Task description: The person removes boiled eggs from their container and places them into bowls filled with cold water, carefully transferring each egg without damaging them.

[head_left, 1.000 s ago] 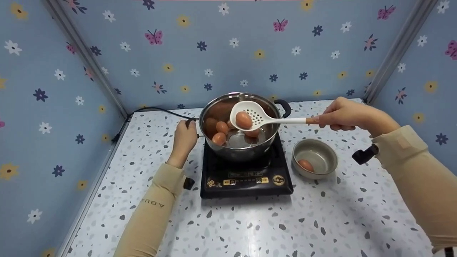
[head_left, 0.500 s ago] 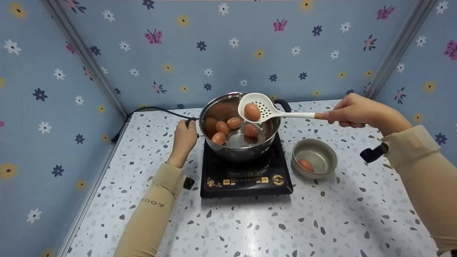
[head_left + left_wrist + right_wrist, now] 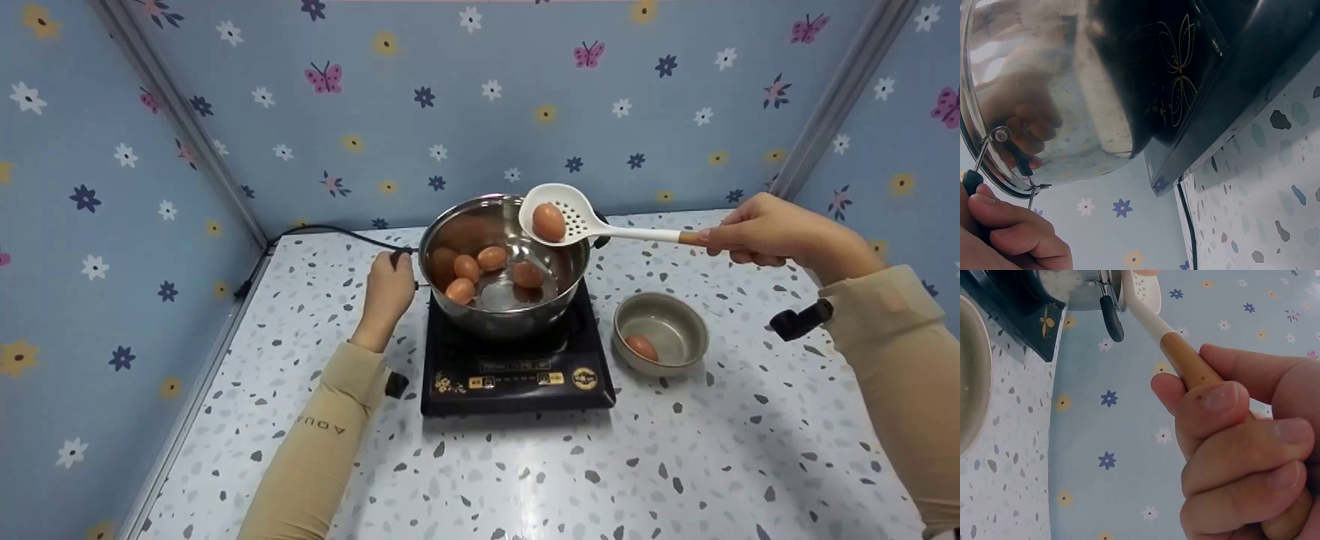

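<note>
My right hand [image 3: 780, 232] grips the wooden handle of a white slotted spoon [image 3: 637, 233], its fingers curled round the wood in the right wrist view. One brown egg [image 3: 549, 222] lies in the spoon's bowl, held above the right rear rim of a steel pot [image 3: 499, 321]. Inside the pot are several more brown eggs [image 3: 491, 259]. My left hand [image 3: 388, 291] holds the pot's left black handle [image 3: 972, 183], fingers wrapped round it in the left wrist view. To the right of the pot stands a grey bowl [image 3: 679, 330] with one egg [image 3: 642, 346] in it.
The pot sits on a black induction cooker [image 3: 517, 394] on a speckled white table [image 3: 487, 472]. A black cord [image 3: 337, 229] runs off to the left. Flower-patterned panels [image 3: 480, 135] enclose the back and sides. The pot's right black handle [image 3: 1111, 319] sticks out beneath the spoon.
My right hand has moved right and slightly back, carrying the slotted spoon and its egg from over the pot's middle to its right rear rim. The left hand stays on the handle.
</note>
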Demonstrator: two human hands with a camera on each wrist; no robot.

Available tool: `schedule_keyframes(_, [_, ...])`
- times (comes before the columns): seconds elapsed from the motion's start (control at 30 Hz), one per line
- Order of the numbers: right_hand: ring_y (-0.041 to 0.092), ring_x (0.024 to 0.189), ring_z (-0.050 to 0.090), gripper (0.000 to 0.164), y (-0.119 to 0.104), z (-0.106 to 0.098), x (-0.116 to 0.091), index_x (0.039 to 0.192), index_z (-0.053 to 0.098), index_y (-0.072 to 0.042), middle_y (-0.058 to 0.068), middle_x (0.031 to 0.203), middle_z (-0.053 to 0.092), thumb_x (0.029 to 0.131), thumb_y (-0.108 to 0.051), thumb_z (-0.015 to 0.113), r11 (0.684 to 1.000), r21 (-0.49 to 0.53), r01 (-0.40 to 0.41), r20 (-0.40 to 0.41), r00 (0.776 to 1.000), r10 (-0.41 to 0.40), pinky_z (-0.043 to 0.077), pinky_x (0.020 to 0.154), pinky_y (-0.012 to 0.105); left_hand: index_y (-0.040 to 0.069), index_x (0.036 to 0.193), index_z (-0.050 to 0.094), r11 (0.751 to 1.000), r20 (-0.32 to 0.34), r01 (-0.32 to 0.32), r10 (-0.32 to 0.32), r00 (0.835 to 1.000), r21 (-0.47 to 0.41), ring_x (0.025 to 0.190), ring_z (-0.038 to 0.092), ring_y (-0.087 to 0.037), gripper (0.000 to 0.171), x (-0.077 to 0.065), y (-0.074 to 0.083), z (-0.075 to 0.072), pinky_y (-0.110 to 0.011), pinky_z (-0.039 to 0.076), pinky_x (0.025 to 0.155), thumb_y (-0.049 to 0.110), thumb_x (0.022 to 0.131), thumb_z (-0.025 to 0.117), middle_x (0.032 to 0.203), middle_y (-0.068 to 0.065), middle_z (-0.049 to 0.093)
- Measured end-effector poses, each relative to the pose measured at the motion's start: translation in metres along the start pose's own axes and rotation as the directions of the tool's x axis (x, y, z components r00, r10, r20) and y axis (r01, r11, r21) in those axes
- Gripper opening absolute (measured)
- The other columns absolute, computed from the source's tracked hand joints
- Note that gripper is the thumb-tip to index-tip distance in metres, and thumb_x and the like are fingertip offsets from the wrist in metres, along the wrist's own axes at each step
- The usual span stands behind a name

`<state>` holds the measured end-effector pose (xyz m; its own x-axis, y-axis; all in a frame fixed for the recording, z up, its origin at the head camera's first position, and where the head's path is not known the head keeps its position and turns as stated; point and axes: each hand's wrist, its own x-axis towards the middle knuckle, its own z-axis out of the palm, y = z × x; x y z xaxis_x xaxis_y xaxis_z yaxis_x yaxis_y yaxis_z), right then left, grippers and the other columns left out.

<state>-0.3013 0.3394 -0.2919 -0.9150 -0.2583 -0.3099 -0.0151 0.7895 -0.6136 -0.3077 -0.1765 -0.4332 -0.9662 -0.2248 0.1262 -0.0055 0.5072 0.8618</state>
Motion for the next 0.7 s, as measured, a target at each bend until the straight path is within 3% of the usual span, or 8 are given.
schedule_keyframes(0.13, [0.009,0.047,0.039,0.039,0.003,-0.002,-0.002,0.109,0.08,-0.004,-0.002,0.062,0.055,0.11,-0.04,0.066,1.0,0.004,-0.01,-0.014,1.0,0.01,0.036,0.046,0.026,-0.009,0.122,0.057,1.0,-0.001,0.01,-0.01,1.0,0.007,0.098,0.055,-0.034,0.038,0.0,-0.001,0.0,-0.051,0.047,0.091,0.024,0.116,0.039,0.109,-0.022,0.059])
schedule_keyframes(0.37, [0.009,0.047,0.038,0.038,0.011,-0.004,-0.005,0.109,0.08,-0.006,-0.003,0.062,0.054,0.11,-0.04,0.065,0.999,0.014,-0.048,-0.04,0.998,0.048,0.035,0.047,0.026,-0.002,0.111,0.054,1.0,0.011,0.013,-0.013,1.0,-0.025,0.086,0.049,-0.029,0.03,-0.001,-0.002,0.001,-0.041,0.041,0.08,0.024,0.116,0.039,0.096,-0.014,0.051])
schedule_keyframes(0.7, [0.008,0.047,0.039,0.033,0.021,-0.012,-0.011,0.108,0.081,-0.007,-0.003,0.063,0.054,0.11,-0.037,0.066,0.996,0.048,-0.076,-0.072,0.994,0.079,0.036,0.047,0.026,-0.003,0.112,0.056,0.999,-0.001,-0.01,0.01,1.0,-0.03,0.086,0.049,-0.027,0.031,-0.002,0.001,0.0,-0.039,0.041,0.078,0.023,0.115,0.039,0.095,-0.012,0.051])
